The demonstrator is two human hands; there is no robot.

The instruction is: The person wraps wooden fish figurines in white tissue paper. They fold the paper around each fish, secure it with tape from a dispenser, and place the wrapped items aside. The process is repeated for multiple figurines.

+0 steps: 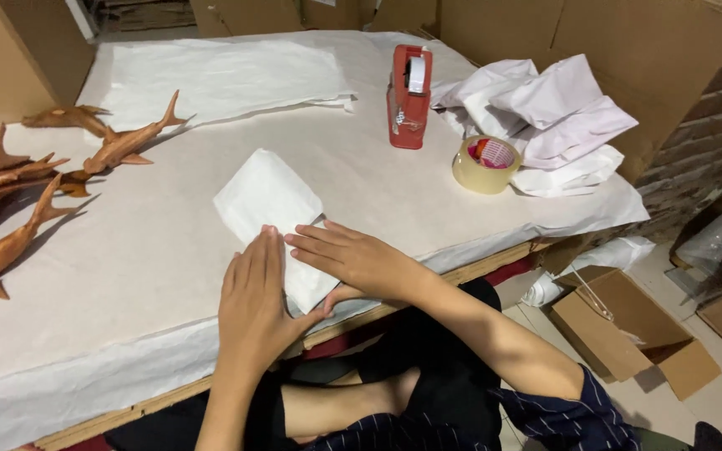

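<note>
**Two flat hands pressed on a white paper-wrapped packet at the desk's near edge**

Nearest the camera, the left hand (252,305) is laid flat, fingers together and straight, on the near end of a white wrapped packet (271,200). The right hand (353,260) is spread palm-down just beside it, across the packet's near right corner. Neither grip is closed on anything; both are open and only pressed against the paper.

The packet lies at the front edge of the desk (144,276), tilted away to the left, on a sheet of white paper that covers the top. It is judged light and soft on the outside, the thin paper easily creased or torn; what is inside is hidden. It is best taken by its long sides, with the folded ends held down.

Farther back, a red tape dispenser (409,96) stands upright, and a roll of clear tape (486,164) lies just right of it. A heap of wrapped white parcels (549,117) is piled behind the roll. At the left edge, carved wooden fish figures (60,163) are laid out bare. A second stack of white sheets (219,79) lies at the back.

On the floor to the right, an open cardboard box (628,330) is seen; its contents cannot be made out.
</note>
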